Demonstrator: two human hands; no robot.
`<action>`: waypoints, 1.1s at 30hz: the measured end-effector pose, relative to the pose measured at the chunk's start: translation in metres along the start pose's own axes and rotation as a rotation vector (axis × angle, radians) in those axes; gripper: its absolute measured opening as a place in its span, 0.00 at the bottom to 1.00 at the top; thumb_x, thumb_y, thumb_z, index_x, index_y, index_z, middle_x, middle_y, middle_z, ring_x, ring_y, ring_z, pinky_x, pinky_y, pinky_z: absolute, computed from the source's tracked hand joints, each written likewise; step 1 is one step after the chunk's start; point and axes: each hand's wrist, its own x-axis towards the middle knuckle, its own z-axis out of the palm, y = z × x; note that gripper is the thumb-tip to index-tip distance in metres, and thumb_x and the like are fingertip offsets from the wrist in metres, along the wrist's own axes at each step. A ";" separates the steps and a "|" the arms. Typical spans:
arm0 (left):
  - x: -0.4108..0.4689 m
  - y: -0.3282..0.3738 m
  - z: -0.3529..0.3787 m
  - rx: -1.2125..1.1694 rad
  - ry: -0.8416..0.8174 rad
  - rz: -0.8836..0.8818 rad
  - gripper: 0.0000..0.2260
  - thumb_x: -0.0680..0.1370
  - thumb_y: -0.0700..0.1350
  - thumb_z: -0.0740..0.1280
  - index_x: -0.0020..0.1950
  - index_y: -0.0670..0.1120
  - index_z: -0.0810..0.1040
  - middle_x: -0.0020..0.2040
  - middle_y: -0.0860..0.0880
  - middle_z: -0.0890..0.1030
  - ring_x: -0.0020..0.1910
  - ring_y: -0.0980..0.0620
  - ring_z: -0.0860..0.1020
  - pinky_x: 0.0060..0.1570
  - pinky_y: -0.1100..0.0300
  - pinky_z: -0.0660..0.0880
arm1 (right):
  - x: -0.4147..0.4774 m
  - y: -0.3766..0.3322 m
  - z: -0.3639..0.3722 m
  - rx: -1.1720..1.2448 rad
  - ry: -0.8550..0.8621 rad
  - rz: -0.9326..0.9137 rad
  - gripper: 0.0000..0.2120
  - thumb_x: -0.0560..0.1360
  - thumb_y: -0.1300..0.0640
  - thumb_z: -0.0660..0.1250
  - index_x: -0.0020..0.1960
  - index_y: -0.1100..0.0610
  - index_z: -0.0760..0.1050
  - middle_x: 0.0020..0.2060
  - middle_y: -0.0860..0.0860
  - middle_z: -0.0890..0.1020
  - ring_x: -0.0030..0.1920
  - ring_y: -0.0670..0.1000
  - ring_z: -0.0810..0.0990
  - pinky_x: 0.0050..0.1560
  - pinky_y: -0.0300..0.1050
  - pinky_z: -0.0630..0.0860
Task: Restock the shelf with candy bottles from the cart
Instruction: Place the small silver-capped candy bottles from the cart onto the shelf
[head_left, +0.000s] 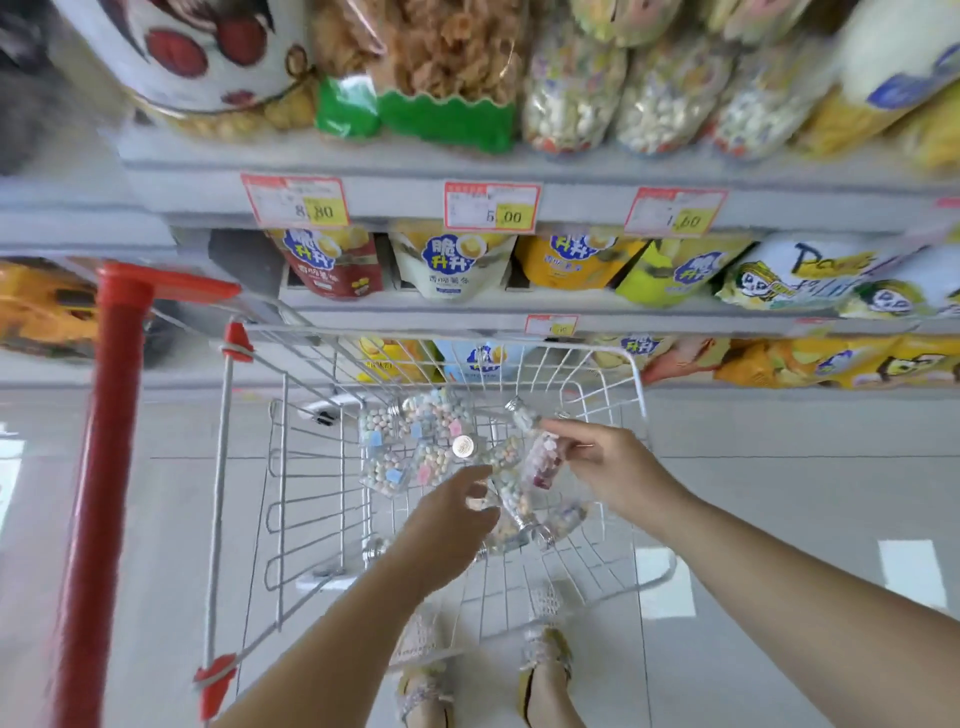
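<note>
A white wire cart (244, 467) stands in front of the shelf (395, 205). Several clear candy bottles (415, 441) full of pastel sweets lie in its basket, one with a gold cap (463, 446). My left hand (452, 514) reaches into the basket with its fingers curling around a bottle (511, 512) in the middle of the pile. My right hand (602, 462) pinches the end of a bottle of pink sweets (543, 460) at the right side of the pile.
The cart has a red handle (104, 467) at the left and red corner caps. Shelf tiers above hold snack bags (452, 265) behind price tags (491, 207). Pale floor tiles surround the cart, and my feet (488, 670) stand under the basket's near edge.
</note>
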 end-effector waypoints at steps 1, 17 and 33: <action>-0.011 0.016 -0.007 -0.031 0.020 0.048 0.22 0.80 0.46 0.67 0.73 0.54 0.68 0.65 0.53 0.76 0.51 0.59 0.80 0.42 0.67 0.78 | -0.012 -0.013 -0.007 0.016 0.006 -0.033 0.25 0.79 0.70 0.60 0.67 0.45 0.76 0.53 0.48 0.83 0.37 0.52 0.82 0.36 0.39 0.72; -0.221 0.266 -0.141 0.208 0.301 0.647 0.14 0.76 0.55 0.70 0.61 0.56 0.75 0.46 0.60 0.81 0.38 0.67 0.79 0.37 0.69 0.74 | -0.225 -0.281 -0.116 -0.244 0.477 -0.688 0.25 0.82 0.59 0.62 0.72 0.36 0.66 0.57 0.41 0.74 0.57 0.43 0.73 0.57 0.37 0.69; -0.232 0.428 -0.197 0.279 0.651 0.791 0.28 0.75 0.58 0.71 0.72 0.49 0.69 0.60 0.55 0.78 0.55 0.56 0.77 0.51 0.62 0.73 | -0.226 -0.347 -0.271 -0.104 0.542 -0.588 0.20 0.79 0.55 0.67 0.70 0.48 0.72 0.55 0.42 0.81 0.48 0.45 0.81 0.42 0.39 0.78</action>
